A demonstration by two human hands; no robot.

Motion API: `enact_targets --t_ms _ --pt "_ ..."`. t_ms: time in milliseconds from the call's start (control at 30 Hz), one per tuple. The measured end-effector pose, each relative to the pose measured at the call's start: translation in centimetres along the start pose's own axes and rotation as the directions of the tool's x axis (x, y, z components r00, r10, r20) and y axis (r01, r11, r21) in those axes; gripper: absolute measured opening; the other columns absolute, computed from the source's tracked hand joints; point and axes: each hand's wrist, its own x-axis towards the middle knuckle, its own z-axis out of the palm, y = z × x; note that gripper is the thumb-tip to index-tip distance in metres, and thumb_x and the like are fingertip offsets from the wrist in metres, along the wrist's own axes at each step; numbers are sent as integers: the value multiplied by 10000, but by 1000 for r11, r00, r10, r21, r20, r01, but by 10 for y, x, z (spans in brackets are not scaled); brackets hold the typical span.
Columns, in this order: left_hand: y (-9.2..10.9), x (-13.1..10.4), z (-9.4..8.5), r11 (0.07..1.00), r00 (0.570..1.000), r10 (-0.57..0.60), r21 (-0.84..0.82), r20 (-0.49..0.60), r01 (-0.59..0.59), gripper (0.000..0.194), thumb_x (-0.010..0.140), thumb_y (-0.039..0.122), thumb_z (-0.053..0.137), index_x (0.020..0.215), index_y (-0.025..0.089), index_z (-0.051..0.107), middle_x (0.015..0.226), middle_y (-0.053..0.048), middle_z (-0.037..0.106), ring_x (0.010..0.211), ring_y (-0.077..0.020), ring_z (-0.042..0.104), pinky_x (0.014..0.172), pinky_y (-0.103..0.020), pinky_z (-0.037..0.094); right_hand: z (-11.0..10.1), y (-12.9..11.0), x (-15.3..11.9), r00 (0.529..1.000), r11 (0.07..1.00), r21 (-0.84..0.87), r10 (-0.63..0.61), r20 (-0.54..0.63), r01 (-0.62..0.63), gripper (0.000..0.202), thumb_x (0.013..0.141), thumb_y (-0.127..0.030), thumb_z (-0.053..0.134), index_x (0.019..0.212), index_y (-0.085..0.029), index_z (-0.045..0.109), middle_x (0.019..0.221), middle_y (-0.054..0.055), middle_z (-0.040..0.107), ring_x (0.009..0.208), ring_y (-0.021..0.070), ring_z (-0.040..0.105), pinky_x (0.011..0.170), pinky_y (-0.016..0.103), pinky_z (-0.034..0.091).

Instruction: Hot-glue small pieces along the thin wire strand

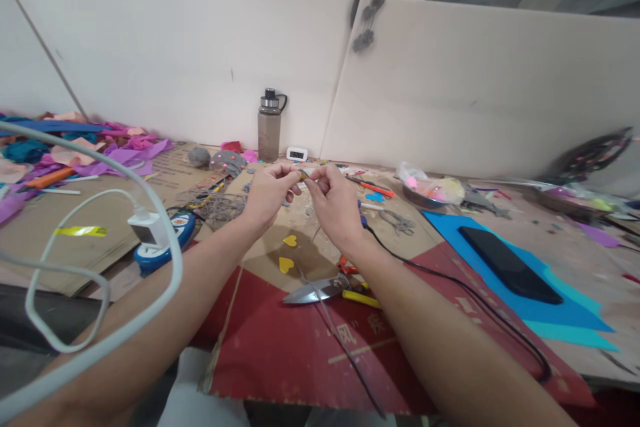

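Note:
My left hand (270, 195) and my right hand (331, 203) meet over the middle of the table, fingertips pinched together. Between them is a small yellowish-grey piece (303, 175), mostly covered by the fingers, so its kind is unclear. Below the hands, two yellow heart cutouts (286, 265) lie on the cardboard. Nearer me are scissors with silver blades (313, 291) and a yellow-handled tool (361, 298), partly behind my right forearm. A thin grey strand (345, 347) crosses the scissors towards the front edge.
Pliers (399, 221) and a black cable (450, 277) lie to the right, with a phone (507, 263) on blue sheets (540, 310). A bottle (269, 127) and small clock (297, 154) stand behind. At left are a white charger (149, 230), white cable (173, 240) and crumpled coloured paper (113, 160).

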Motion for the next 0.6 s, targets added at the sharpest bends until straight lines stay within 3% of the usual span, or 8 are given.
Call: enact_targets --t_ms 233,600 --pt "-5 2 0 996 999 23 -88 27 -21 120 672 241 675 668 146 601 504 35 514 442 -55 413 458 -210 314 2 3 0 998 993 101 58 -9 -57 152 835 -294 524 713 -205 508 617 -37 502 562 114 414 581 259 332" --pt "-7 3 1 991 996 25 -134 83 -13 134 666 248 693 686 150 603 531 31 526 469 -63 444 489 -213 345 1 2 4 985 964 204 173 2 -169 157 786 -267 548 653 -201 498 590 -43 501 537 107 403 542 253 321"
